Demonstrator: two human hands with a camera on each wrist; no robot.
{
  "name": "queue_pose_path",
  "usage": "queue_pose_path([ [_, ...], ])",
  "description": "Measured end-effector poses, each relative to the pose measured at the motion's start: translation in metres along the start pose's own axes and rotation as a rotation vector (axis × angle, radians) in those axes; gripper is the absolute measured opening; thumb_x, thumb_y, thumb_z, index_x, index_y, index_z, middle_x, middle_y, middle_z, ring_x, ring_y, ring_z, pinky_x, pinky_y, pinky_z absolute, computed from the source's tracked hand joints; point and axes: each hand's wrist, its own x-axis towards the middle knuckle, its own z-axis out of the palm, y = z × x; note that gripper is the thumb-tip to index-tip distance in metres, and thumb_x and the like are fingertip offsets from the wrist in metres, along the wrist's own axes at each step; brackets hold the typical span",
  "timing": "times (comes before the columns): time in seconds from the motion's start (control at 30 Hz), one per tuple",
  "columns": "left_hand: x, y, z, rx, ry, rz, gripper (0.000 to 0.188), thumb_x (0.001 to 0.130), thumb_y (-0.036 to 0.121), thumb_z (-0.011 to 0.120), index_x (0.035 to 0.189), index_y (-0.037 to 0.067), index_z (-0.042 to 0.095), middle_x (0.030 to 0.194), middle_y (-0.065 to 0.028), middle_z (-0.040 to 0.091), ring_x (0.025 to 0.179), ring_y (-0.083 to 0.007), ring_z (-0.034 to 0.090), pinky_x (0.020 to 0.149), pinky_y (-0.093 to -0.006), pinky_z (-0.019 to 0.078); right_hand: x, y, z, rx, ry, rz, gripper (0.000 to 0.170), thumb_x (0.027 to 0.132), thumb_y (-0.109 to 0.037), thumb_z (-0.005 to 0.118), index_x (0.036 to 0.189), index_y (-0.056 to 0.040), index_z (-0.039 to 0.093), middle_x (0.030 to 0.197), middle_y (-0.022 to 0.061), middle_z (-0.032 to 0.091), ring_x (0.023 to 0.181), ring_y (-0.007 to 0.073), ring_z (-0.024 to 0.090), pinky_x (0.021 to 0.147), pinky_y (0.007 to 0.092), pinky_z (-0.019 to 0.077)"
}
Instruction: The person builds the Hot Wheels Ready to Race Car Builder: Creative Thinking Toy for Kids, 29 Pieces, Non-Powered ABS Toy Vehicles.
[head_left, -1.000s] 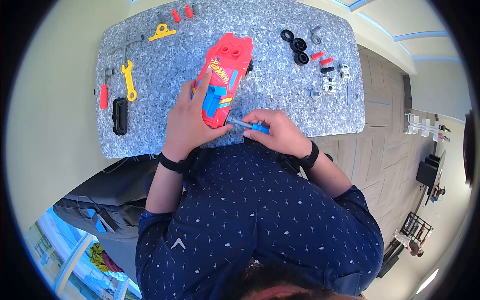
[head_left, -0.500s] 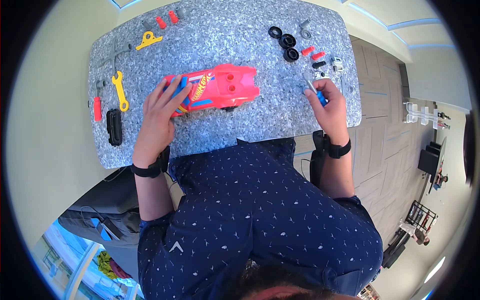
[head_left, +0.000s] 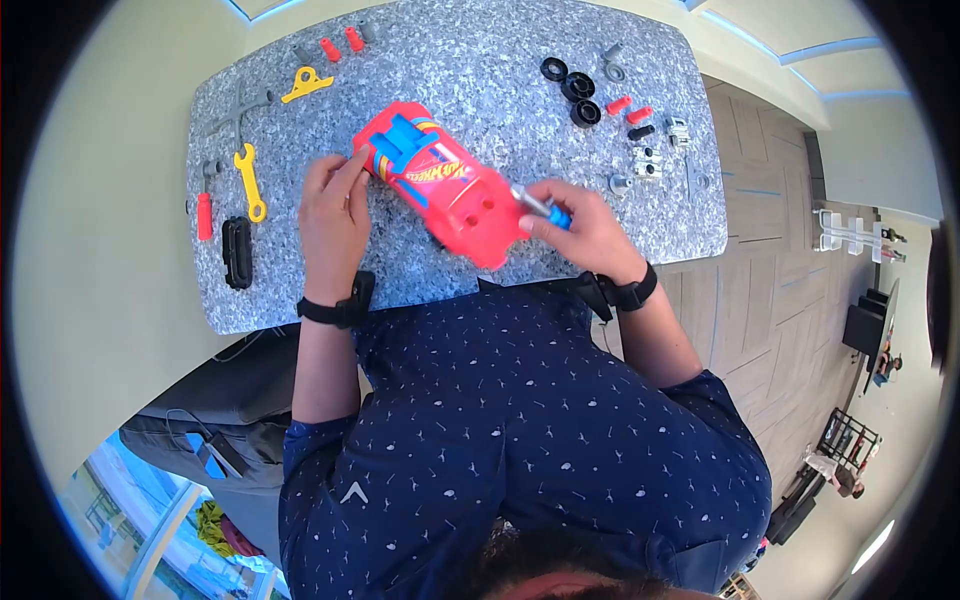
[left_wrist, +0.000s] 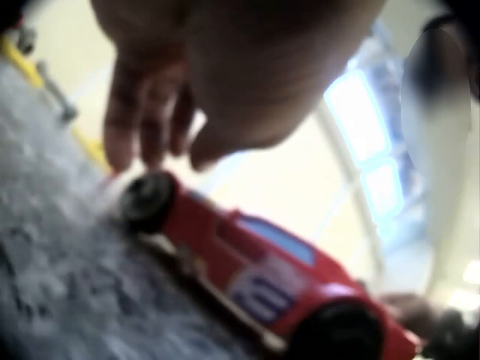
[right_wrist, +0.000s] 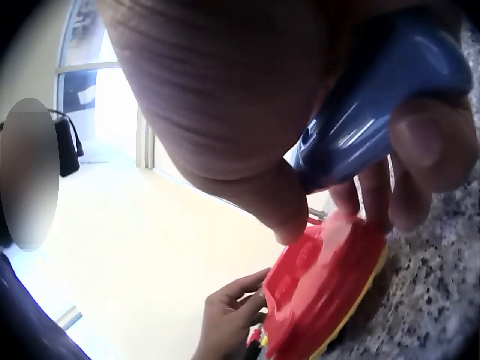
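A red toy car point(head_left: 447, 182) with blue and yellow trim stands at an angle on the speckled table. My left hand point(head_left: 335, 225) is at its far left end, with fingertips against the body; the left wrist view has those fingers hanging fairly straight by a black wheel point(left_wrist: 148, 202). My right hand point(head_left: 592, 238) grips a screwdriver by its blue handle point(right_wrist: 390, 97). The screwdriver's grey shaft point(head_left: 528, 199) overlaps the car's near right end in the head view, where the right fingers also come close to the red body point(right_wrist: 330, 277).
To the left lie a yellow wrench point(head_left: 249, 184), a red-handled tool point(head_left: 204, 216), a black chassis-like part point(head_left: 237, 252) and a yellow bracket point(head_left: 306, 84). Black wheels point(head_left: 578, 87), red pegs point(head_left: 639, 116) and a grey-white block point(head_left: 648, 163) are on the right.
The car has swung round, first sideways, then with its twin-holed end towards me. My right hand took the screwdriver out to the right edge and has come back beside the car.
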Motion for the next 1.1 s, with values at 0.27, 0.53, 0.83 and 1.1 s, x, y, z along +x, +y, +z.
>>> queue_pose_path([
  [0.27,-0.036,0.063,-0.003,0.161,-0.065,0.230,0.084,0.093,0.047,0.089,0.157,0.001,0.061,0.147,-0.0228,0.063,0.138,-0.0438,0.061,0.115,-0.0537,0.0513,0.002,0.000,-0.012,-0.363,0.271,-0.134,0.044,0.095,-0.027,0.088,0.129,-0.0011,0.075,0.115,0.0217,0.076,0.105,0.0393,0.074,0.090,0.0459,0.0594],
  [0.53,-0.038,0.071,-0.005,0.223,-0.316,0.258,0.098,0.073,0.043,0.102,0.159,0.013,0.064,0.166,-0.0215,0.046,0.146,-0.0449,0.050,0.121,-0.0538,0.0477,0.077,0.030,-0.051,-0.749,0.574,0.045,0.055,0.092,-0.026,0.091,0.135,-0.0012,0.067,0.133,0.0272,0.069,0.115,0.0474,0.073,0.096,0.0519,0.0621],
  [0.83,-0.043,0.058,-0.014,0.336,-0.219,0.118,0.117,0.073,0.038,0.101,0.174,0.022,0.045,0.175,-0.0320,0.031,0.151,-0.0536,0.044,0.120,-0.0610,0.0477,0.073,0.029,-0.039,-0.567,0.397,-0.028,0.045,0.085,-0.015,0.091,0.125,-0.0023,0.074,0.112,0.0208,0.077,0.106,0.0395,0.076,0.095,0.0470,0.0601],
  [1.1,-0.037,0.041,0.013,0.307,-0.061,0.065,0.105,0.076,0.021,0.091,0.171,0.018,0.045,0.166,-0.0307,0.040,0.146,-0.0551,0.046,0.118,-0.0618,0.0489,0.040,0.006,-0.014,0.396,0.153,0.075,0.051,0.090,-0.004,0.084,0.139,-0.0064,0.072,0.112,0.0033,0.076,0.090,0.0089,0.073,0.066,0.0259,0.0536],
])
